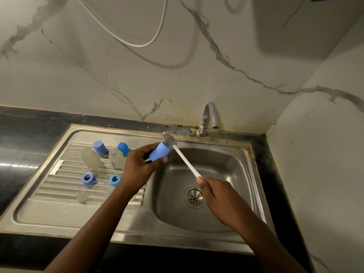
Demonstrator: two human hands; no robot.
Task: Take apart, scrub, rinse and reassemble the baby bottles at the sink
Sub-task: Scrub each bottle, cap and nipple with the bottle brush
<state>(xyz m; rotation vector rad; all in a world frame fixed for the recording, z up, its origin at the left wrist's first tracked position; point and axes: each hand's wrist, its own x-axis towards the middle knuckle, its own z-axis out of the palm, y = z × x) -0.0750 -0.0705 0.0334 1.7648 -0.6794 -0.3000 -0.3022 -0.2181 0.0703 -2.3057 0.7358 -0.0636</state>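
Scrubbing a blue bottle cap (159,151) above the steel sink (236,174), I grasp it in my left hand (140,164), fingers curled round its body, while my right hand (211,191) clenches the near end of the white-handled brush (185,160). The brush's grey bristle head touches the cap's far end, toward twelve o'clock. The cap sits at the top of my left hand, over the basin's rim, and at about eleven o'clock from my right hand, with the handle running between them. Out at nine o'clock from my left hand, on the ribbed drainboard (59,194), the remaining pieces lie apart: two clear bottles (91,159) on their sides, two more blue caps (100,147) just behind them, two blue collar rings (89,179) nearer me, and a clear teat (82,196) nearest. Taking apart looks finished, as nothing is screwed together. Scrubbing appears to be under way; which pieces are already clean I cannot tell. Rinsing and reassembly seem still ahead: the tap (208,117), at one o'clock, shows no running water.
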